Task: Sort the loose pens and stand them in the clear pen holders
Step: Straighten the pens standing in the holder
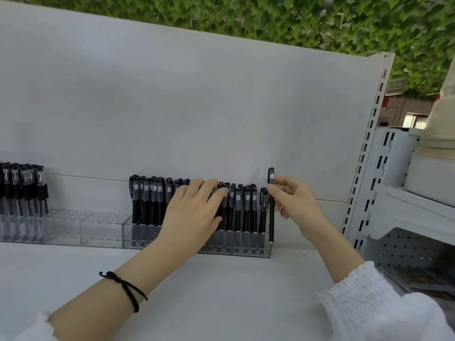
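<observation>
We saw the right hand (293,200) pinching one pen (271,212) near its cap, with the long axis upright and the lower end at the right end of the holder (246,253), just beside the standing pens (147,200). The left hand (197,205) lay with straight fingers on their tops. One pen was held; the standing ones were too many to count exactly
</observation>
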Motion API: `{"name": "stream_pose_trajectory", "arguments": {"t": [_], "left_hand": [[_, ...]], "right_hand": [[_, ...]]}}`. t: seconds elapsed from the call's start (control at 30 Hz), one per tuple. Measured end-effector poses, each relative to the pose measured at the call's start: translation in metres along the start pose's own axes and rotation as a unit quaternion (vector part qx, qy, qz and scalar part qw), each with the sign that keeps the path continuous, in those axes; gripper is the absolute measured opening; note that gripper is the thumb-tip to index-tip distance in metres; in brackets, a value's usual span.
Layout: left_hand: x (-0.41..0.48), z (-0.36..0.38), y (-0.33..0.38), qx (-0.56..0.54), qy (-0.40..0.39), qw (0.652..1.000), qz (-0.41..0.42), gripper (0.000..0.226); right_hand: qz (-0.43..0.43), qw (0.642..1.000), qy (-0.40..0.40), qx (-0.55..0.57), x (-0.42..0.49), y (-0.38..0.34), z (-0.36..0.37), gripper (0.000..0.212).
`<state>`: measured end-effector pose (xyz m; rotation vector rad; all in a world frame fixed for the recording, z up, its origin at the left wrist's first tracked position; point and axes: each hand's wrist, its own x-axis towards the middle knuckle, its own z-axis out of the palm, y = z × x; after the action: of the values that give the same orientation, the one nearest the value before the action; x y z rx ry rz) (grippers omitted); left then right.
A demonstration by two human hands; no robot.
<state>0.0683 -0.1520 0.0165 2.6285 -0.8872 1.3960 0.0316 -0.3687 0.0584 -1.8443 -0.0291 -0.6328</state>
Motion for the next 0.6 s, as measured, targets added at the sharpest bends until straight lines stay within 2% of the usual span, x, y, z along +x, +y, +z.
{"name": "stream_pose_trajectory", "arguments": {"t": [0.17, 0.4, 0.6], "left_hand": [[0.003, 0.006, -0.001, 0.009, 0.024, 1.0, -0.012, 0.073], [0.006, 0.009, 0.002, -0.028, 0.057, 0.998, -0.009, 0.052], [0.035, 0.004, 0.022, -0.071, 0.018, 0.997, 0.028, 0.051]], "right_hand": [[-0.03, 0.998, -0.011, -0.044, 0.001, -0.003, -0.004, 0.001], [-0.034, 0.993, -0.02, -0.115, 0.002, -0.007, -0.018, 0.008], [-0.022, 0.995, -0.034, -0.093, 0.002, -0.008, -0.021, 0.008]]}}
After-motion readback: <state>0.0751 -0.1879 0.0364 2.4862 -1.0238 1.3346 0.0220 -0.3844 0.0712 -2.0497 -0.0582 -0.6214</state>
